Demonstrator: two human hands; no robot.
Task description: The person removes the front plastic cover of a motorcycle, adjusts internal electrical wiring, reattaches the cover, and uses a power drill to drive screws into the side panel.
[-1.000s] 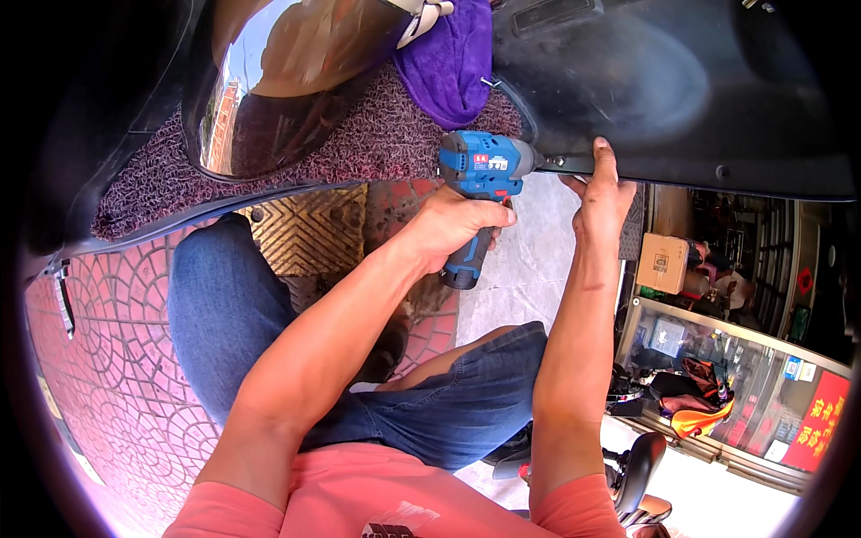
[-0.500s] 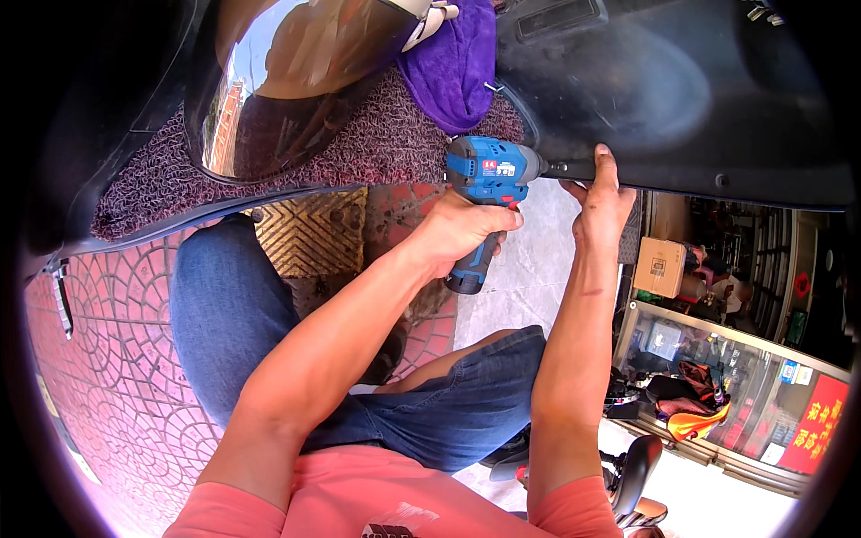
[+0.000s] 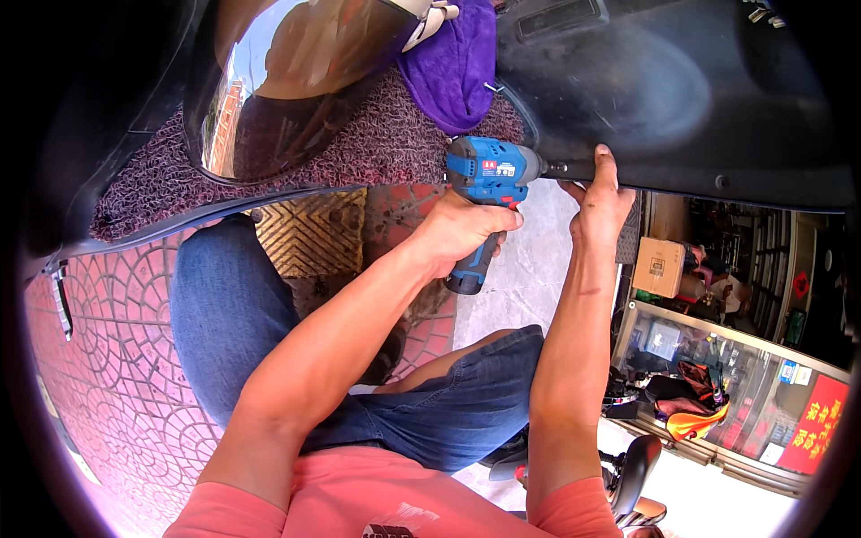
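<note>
A blue and black cordless drill (image 3: 489,170) is in my left hand (image 3: 462,235), its fingers wrapped round the grip. The drill lies level, nose to the right, with its bit end up against the lower edge of a glossy black plastic panel (image 3: 628,99). What the bit touches is too small to make out. Just right of the nose, my right hand (image 3: 603,208) grips that same edge: one finger lies up over the panel's face and other fingers are curled at the underside, partly hidden.
Left of the drill, a purple-brown looped mat (image 3: 359,134) carries a dark tinted visor (image 3: 287,99) and a purple cloth (image 3: 457,81). My bent knees in jeans (image 3: 233,314) are below. A glass display case (image 3: 717,377) and cardboard box (image 3: 659,267) stand at right.
</note>
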